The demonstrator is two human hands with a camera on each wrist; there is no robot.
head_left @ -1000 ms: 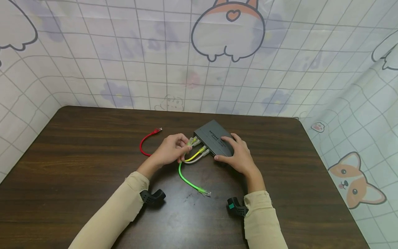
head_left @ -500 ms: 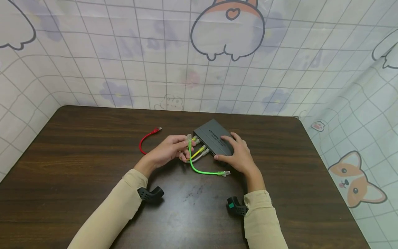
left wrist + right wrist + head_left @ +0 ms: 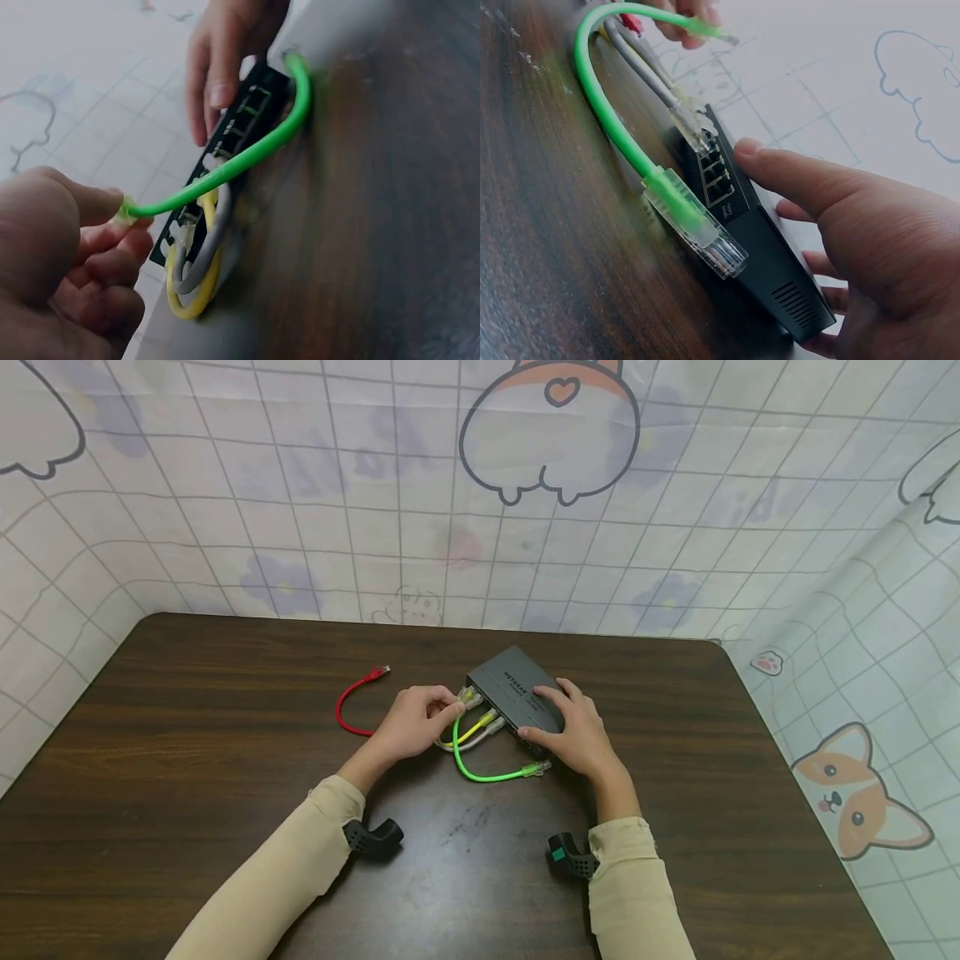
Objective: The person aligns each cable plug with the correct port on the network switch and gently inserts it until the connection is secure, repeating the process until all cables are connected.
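Observation:
My left hand (image 3: 412, 720) pinches one plug of a short green Ethernet cable (image 3: 480, 778) between thumb and fingertips, beside the port side of a dark grey Netgear network switch (image 3: 513, 689). The cable's other plug (image 3: 697, 229) hangs loose before the ports in the right wrist view. My right hand (image 3: 581, 737) grips the switch by its right end, thumb on the near edge and fingers over the far side. A yellow cable (image 3: 196, 306) and a grey cable (image 3: 219, 225) loop from ports at the switch's left end. Several ports (image 3: 716, 176) nearer my right hand have no plug.
A red Ethernet cable (image 3: 341, 703) lies on the dark wooden table (image 3: 225, 735), left of my left hand and partly behind it. Past the table's back edge hangs a white gridded cloth (image 3: 360, 510) with cartoon dogs.
The green cable's loose plug has swung right and upward. My left hand turned the pinched plug upright, then tipped it toward the switch. The right hand and switch stayed nearly still.

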